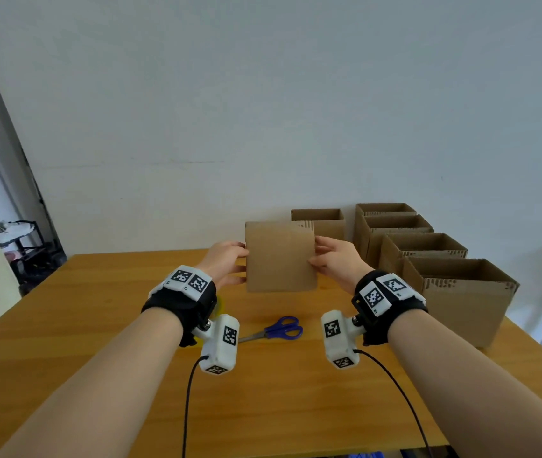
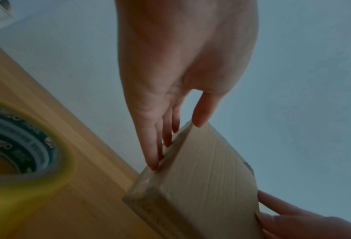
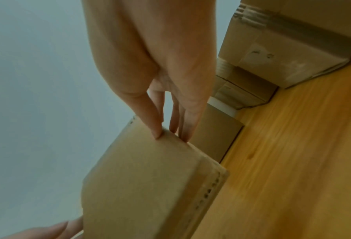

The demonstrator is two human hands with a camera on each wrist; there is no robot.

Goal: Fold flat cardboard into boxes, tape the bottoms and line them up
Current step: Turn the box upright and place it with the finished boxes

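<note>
The left hand (image 1: 226, 259) and the right hand (image 1: 337, 261) hold one cardboard box (image 1: 281, 256) between them above the counter (image 1: 97, 325), each gripping a side edge: on either side the thumb lies on the near face and the fingers (image 2: 156, 145) lie nearly straight along the side wall. The box faces me with a plain brown panel, a little above the wood. Five open boxes stand upright on the counter: four in a row (image 1: 428, 256) along the right edge, running from near to far, and one single box (image 1: 324, 221) behind the held one. One pair of blue-handled scissors (image 1: 277, 328) lies near the wrists, and one roll of yellow tape (image 2: 27, 145) sits under the left wrist. I can read no writing anywhere.
</note>
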